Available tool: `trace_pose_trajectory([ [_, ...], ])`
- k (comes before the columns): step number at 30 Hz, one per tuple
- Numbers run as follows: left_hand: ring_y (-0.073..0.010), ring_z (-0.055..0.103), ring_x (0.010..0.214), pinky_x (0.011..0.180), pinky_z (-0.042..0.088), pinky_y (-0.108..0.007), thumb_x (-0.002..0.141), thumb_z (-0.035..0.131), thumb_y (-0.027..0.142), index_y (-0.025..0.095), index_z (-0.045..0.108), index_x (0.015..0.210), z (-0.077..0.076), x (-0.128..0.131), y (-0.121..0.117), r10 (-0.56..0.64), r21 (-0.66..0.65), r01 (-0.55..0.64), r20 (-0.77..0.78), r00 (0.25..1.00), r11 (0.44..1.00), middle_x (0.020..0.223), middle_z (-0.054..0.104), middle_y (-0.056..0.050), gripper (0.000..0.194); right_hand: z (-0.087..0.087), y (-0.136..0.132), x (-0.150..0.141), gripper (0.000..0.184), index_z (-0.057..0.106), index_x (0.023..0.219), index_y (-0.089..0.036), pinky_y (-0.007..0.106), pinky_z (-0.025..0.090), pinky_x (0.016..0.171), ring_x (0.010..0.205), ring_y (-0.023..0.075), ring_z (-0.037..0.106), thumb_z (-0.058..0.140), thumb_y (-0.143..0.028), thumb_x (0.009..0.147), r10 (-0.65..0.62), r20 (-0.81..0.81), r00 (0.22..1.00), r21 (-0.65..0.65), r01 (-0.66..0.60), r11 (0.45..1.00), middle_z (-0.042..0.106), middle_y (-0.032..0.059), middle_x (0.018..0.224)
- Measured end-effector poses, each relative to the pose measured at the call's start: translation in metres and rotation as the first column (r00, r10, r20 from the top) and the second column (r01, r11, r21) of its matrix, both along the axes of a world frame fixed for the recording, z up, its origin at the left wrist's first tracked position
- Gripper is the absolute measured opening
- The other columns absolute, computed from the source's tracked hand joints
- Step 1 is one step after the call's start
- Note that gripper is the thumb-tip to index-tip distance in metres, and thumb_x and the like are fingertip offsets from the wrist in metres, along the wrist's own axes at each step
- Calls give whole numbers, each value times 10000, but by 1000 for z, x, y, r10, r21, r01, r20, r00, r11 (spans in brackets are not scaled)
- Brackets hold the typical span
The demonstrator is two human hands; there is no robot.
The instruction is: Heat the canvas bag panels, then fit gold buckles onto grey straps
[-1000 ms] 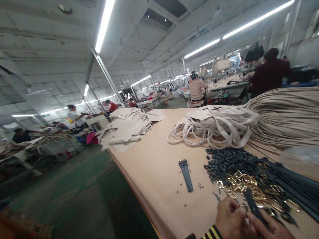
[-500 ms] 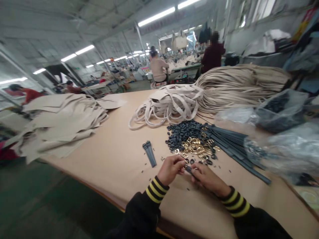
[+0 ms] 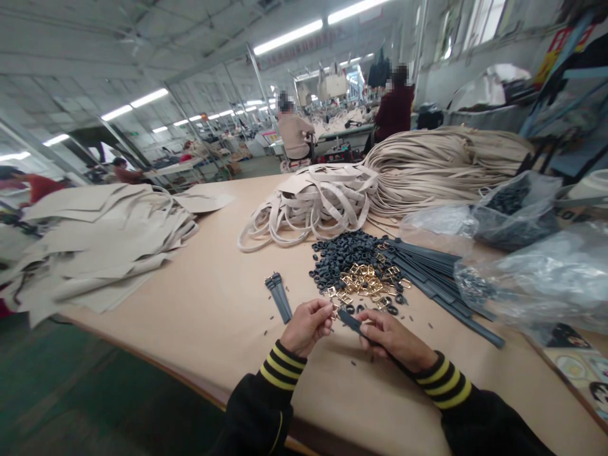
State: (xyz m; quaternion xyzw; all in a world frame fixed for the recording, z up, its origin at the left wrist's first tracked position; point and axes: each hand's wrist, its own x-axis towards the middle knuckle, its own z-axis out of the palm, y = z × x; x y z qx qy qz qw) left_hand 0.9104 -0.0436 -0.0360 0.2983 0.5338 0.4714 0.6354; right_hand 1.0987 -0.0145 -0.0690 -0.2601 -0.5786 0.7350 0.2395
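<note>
My left hand (image 3: 310,324) pinches a gold buckle (image 3: 335,311) between thumb and fingers, close to a strap's end. In my right hand (image 3: 390,335) is a dark grey strap (image 3: 350,320), its end pointing at the buckle; whether the two touch I cannot tell. Just beyond both hands lies a heap of gold buckles (image 3: 365,280), beside a pile of small dark loops (image 3: 342,258). Several finished-looking straps with buckles (image 3: 278,296) lie together to the left of my left hand. A fan of long dark straps (image 3: 434,278) spreads to the right.
Beige webbing loops (image 3: 308,206) and a thick bundle of beige straps (image 3: 441,161) lie at the table's back. Beige fabric pieces (image 3: 104,234) cover its left end. Clear plastic bags (image 3: 560,278) lie at right. People sit or stand farther off, one in maroon (image 3: 394,114).
My hands have drawn slightly apart, and more of the dark strap and the gold buckle now shows between them. The whole view has shifted a little.
</note>
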Motion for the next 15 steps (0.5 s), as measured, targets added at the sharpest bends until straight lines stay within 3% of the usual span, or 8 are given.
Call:
trace_pose_trajectory([
  [9,-13,469,407,415,425,-88,629,706,253,97,533,746,-7,5,-3,-11,-25,13,96,995,1000,495,520,32,261,2,1,4,223,476,864,-150,137,235,336,353,15,325,483,-364,803,55,-5,998,-27,-55,998,543,-35,609],
  [15,-5,462,428,378,365,-67,602,713,168,110,502,713,-18,19,-10,-61,-120,110,356,932,987,546,498,35,245,-4,0,4,239,485,874,-147,136,219,326,340,14,320,492,-376,805,93,-44,995,-16,-93,996,545,-35,593],
])
